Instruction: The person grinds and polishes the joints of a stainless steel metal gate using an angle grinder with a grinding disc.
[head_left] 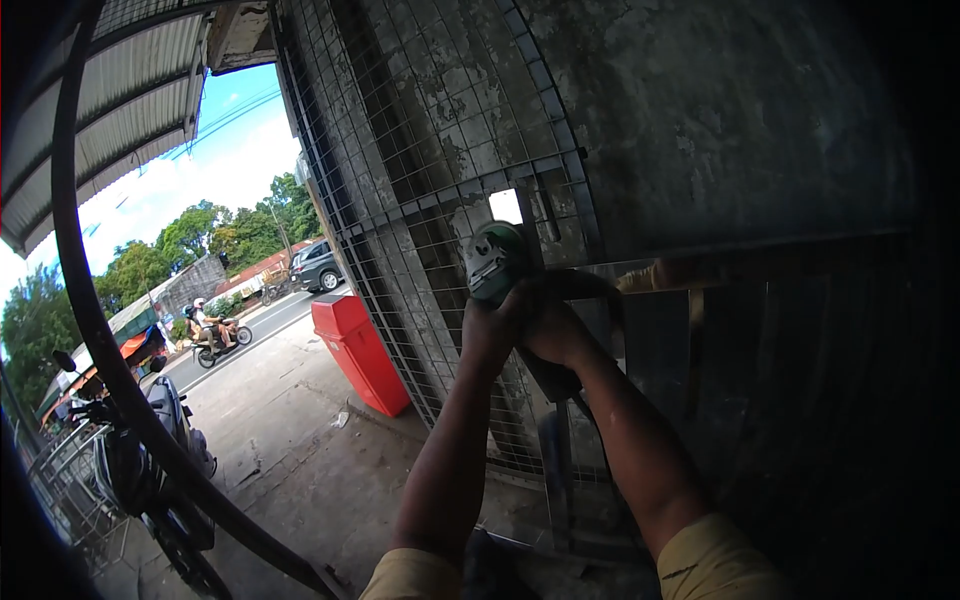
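Observation:
Both of my arms reach forward to a green angle grinder [497, 264] held up in front of a wire mesh gate [400, 210]. My left hand [492, 322] is closed round the grinder near its head. Just right of it, my right hand [550, 318] wraps round the dark body, whose rear end points down and right with a cord hanging from it. The grinder's round head faces the metal frame beside the mesh, below a bright white rectangle [506, 207]. Whether the disc touches the metal cannot be made out.
A red bin [362, 352] stands left of the mesh. A curved dark post [85, 290] crosses the left side, with a parked motorcycle [160, 450] behind it. On the road are two people on a motorcycle [215, 330] and a car [316, 268].

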